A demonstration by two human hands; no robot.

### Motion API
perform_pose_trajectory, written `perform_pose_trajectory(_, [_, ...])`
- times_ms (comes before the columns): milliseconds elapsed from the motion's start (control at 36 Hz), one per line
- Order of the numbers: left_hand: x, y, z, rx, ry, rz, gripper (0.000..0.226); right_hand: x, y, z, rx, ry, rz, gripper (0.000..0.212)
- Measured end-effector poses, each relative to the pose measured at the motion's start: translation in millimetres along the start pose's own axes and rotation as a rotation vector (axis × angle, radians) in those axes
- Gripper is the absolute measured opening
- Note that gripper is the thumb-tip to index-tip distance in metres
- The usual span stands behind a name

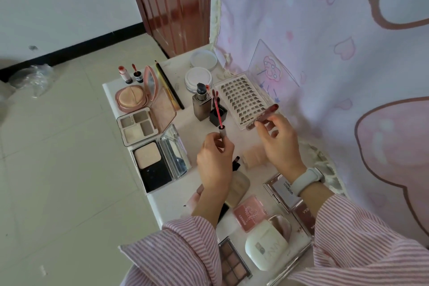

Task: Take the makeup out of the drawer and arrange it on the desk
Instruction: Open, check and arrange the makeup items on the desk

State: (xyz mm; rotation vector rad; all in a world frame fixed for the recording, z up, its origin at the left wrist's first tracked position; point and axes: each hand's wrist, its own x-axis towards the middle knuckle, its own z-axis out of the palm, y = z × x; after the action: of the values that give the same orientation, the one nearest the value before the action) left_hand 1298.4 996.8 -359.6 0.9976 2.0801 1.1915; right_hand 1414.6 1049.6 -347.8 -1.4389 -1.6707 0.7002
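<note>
The left hand (214,153) pinches the lip-gloss wand (217,111); the right hand (276,139) pinches its tube (263,117), at one o'clock. Next, I judge: set both standing on the tabletop (185,121).

The white tabletop (185,183) carries open makeup: a round powder compact (133,98), a four-pan palette (137,126) and a pressed-powder case (153,166) along its left edge. A lash tray (243,100) lies near the curtain, just beside a foundation bottle (201,104), and an eyeshadow palette (233,262) lies at the near end.
</note>
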Motion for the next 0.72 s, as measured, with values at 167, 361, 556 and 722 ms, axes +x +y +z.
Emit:
perform_pose_trajectory(167, [-5.4, 1.7, -1.1, -0.043, -0.002, -0.141, 0.019, 0.5, -5.9, -0.8, -0.044, -0.023, -0.087, 0.020])
perform_pose_trajectory(361, [-3.5, 0.2, 1.2, -0.004, 0.031, -0.248, 0.027, 4.9, -15.7, 4.9, -0.078, -0.163, -0.070, 0.009])
perform_pose_trajectory(556, [3.4, -4.2, 1.8, 0.079, 0.023, -0.361, 0.032, 7.3, -21.6, 18.5, -0.138, -0.347, -0.073, 0.007])
perform_pose_trajectory(722, [9.3, -3.7, 8.3, 0.134, 0.012, -0.426, 0.044, 10.8, -20.2, 29.6, -0.141, -0.374, -0.089, 0.007])
